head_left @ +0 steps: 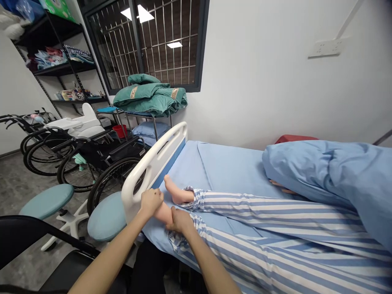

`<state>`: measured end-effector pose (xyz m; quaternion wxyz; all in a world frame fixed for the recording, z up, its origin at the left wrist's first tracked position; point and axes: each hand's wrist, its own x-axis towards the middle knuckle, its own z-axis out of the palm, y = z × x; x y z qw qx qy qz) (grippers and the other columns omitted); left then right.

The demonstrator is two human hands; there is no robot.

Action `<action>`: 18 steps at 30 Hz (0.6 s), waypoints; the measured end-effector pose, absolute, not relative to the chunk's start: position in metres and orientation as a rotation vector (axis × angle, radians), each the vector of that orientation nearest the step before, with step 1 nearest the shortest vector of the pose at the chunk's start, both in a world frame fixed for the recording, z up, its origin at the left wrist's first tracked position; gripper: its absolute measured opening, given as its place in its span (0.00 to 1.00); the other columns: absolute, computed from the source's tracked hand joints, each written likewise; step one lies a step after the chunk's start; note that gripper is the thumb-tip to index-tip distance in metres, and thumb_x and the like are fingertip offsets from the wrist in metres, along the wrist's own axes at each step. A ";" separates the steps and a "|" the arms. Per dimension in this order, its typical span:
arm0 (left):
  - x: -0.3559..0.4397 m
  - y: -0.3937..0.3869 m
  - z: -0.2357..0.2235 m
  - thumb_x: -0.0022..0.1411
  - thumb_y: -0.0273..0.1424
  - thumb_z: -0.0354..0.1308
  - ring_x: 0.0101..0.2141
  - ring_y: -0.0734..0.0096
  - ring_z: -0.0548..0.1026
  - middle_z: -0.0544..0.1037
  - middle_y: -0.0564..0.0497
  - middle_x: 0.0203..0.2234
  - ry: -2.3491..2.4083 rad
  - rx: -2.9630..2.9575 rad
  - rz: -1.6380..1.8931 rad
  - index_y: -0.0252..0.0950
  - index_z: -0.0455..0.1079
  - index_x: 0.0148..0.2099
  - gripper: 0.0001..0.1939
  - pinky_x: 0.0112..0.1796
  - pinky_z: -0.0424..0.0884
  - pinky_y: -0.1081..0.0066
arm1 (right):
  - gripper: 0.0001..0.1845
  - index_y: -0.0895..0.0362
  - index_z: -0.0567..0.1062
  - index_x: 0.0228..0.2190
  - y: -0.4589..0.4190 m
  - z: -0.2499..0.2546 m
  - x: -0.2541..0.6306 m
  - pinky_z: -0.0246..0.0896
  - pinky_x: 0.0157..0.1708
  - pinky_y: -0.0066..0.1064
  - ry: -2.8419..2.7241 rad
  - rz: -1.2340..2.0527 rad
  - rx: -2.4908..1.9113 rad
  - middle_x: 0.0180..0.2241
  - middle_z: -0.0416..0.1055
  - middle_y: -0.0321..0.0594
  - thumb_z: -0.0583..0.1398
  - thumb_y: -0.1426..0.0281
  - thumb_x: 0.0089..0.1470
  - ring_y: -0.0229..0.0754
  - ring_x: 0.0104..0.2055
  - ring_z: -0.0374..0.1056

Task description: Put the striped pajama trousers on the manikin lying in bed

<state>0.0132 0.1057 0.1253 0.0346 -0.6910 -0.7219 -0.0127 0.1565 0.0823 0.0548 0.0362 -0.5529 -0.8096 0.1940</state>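
A figure in blue-and-white striped trousers (pixel 275 228) lies on a bed with a light blue sheet (pixel 226 167). Its two bare feet point toward the white footboard (pixel 153 163). My left hand (pixel 150 201) is closed over the toes of the nearer foot (pixel 163 213). My right hand (pixel 180 220) is wrapped round the ankle of that same foot, at the trouser cuff. The farther foot (pixel 176 192) lies free on the sheet just beyond my hands. A blue duvet (pixel 330 175) is bunched over the figure's upper part.
Two round pale blue stools (pixel 107 216) (pixel 47 200) stand by the footboard. Behind them are parked wheelchairs (pixel 92 159). Green folded quilts (pixel 150 96) sit on a cart under a barred window. Shelving (pixel 64 69) lines the left wall. A black chair (pixel 36 237) is at the lower left.
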 end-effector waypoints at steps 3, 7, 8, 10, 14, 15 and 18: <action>0.011 0.092 0.109 0.64 0.34 0.38 0.32 0.65 0.75 0.78 0.44 0.31 -2.276 -1.877 -0.338 0.37 0.71 0.37 0.19 0.31 0.62 0.71 | 0.29 0.57 0.66 0.40 0.080 0.051 0.156 0.61 0.32 0.36 -2.486 0.555 -1.681 0.36 0.73 0.47 0.62 0.54 0.36 0.53 0.36 0.71; 0.008 0.082 0.094 0.64 0.37 0.38 0.32 0.66 0.75 0.78 0.47 0.32 -2.273 -1.813 -0.545 0.38 0.69 0.38 0.18 0.30 0.61 0.72 | 0.29 0.57 0.66 0.40 0.078 0.052 0.157 0.62 0.32 0.35 -2.493 0.522 -1.665 0.36 0.74 0.46 0.62 0.55 0.36 0.52 0.36 0.71; 0.008 0.081 0.093 0.64 0.38 0.38 0.33 0.66 0.75 0.78 0.47 0.32 -2.271 -1.819 -0.570 0.38 0.68 0.39 0.18 0.31 0.62 0.72 | 0.30 0.57 0.66 0.40 0.077 0.052 0.157 0.62 0.33 0.35 -2.494 0.522 -1.668 0.36 0.73 0.46 0.62 0.54 0.37 0.52 0.36 0.71; 0.006 0.080 0.093 0.64 0.37 0.39 0.33 0.66 0.75 0.78 0.48 0.34 -2.266 -1.848 -0.592 0.39 0.68 0.41 0.17 0.31 0.62 0.72 | 0.30 0.57 0.66 0.41 0.077 0.052 0.157 0.62 0.34 0.35 -2.491 0.524 -1.678 0.37 0.73 0.46 0.62 0.53 0.37 0.51 0.37 0.71; 0.003 0.078 0.095 0.63 0.38 0.41 0.37 0.67 0.75 0.78 0.50 0.38 -2.239 -1.923 -0.612 0.40 0.68 0.45 0.17 0.35 0.64 0.73 | 0.31 0.57 0.66 0.42 0.077 0.051 0.157 0.62 0.34 0.36 -2.476 0.537 -1.693 0.38 0.73 0.47 0.63 0.55 0.36 0.52 0.38 0.71; 0.003 0.077 0.094 0.63 0.38 0.41 0.37 0.68 0.75 0.78 0.50 0.38 -2.235 -1.929 -0.637 0.40 0.68 0.46 0.17 0.36 0.64 0.73 | 0.31 0.57 0.66 0.42 0.077 0.051 0.157 0.62 0.34 0.37 -2.473 0.547 -1.695 0.38 0.73 0.47 0.63 0.55 0.36 0.52 0.38 0.71; 0.000 0.071 0.088 0.62 0.42 0.44 0.35 0.68 0.76 0.79 0.48 0.37 -2.222 -1.934 -0.768 0.38 0.65 0.51 0.20 0.35 0.65 0.73 | 0.31 0.57 0.66 0.41 0.078 0.050 0.157 0.63 0.34 0.37 -2.465 0.575 -1.691 0.38 0.73 0.47 0.63 0.55 0.35 0.53 0.38 0.71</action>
